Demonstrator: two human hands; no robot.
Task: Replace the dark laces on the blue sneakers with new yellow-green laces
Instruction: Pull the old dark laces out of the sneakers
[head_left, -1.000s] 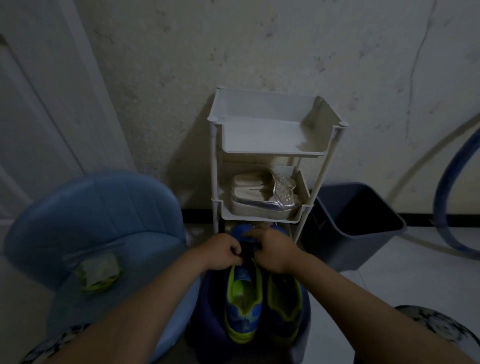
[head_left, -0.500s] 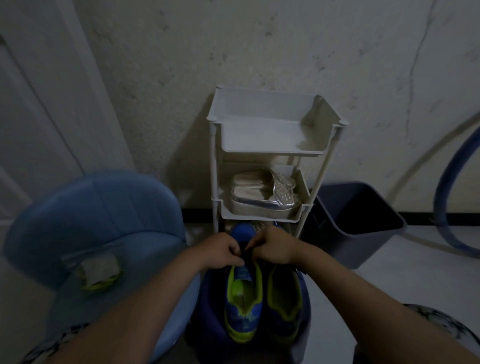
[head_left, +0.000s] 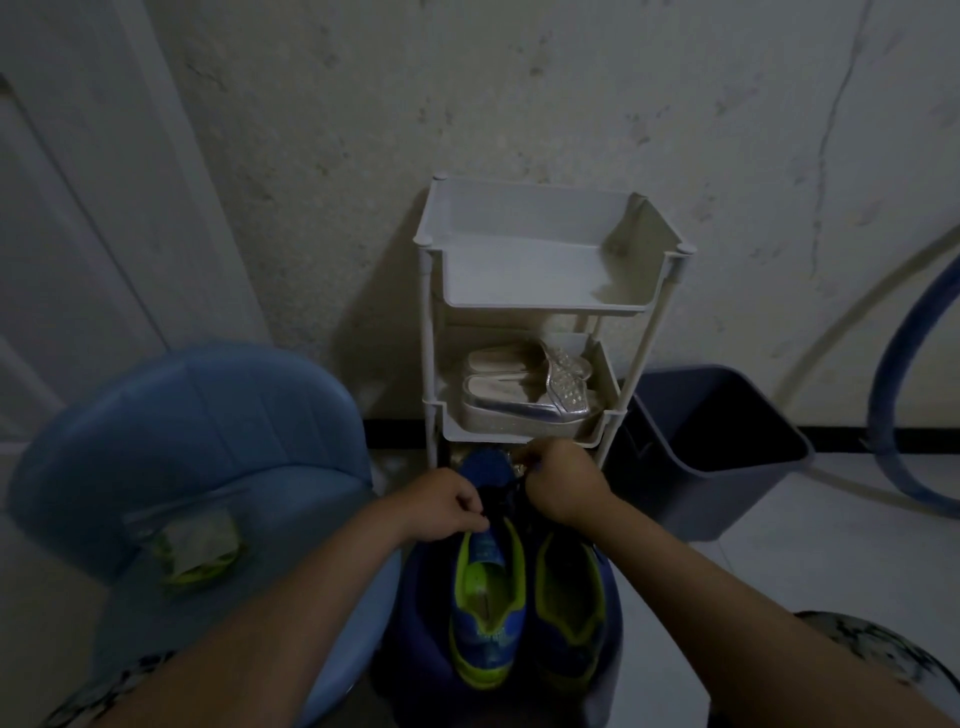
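Two blue sneakers with yellow-green lining stand side by side on a dark blue stool, toes away from me: the left sneaker (head_left: 485, 608) and the right sneaker (head_left: 569, 608). My left hand (head_left: 441, 501) pinches the dark lace (head_left: 501, 493) at the left sneaker's eyelets. My right hand (head_left: 563, 488) is closed on the same lace, raised a little beyond the tongue. A packet of yellow-green laces (head_left: 197, 551) lies on the blue chair at my left.
A blue plastic chair (head_left: 197, 441) stands at the left. A white tiered rack (head_left: 540, 312) against the wall holds silver sandals (head_left: 524, 389). A dark bin (head_left: 722, 447) sits to its right, and a blue hoop (head_left: 893, 395) leans at the far right.
My right hand has drawn up and away from the left hand, pulling the dark lace; my left hand stays at the eyelets.
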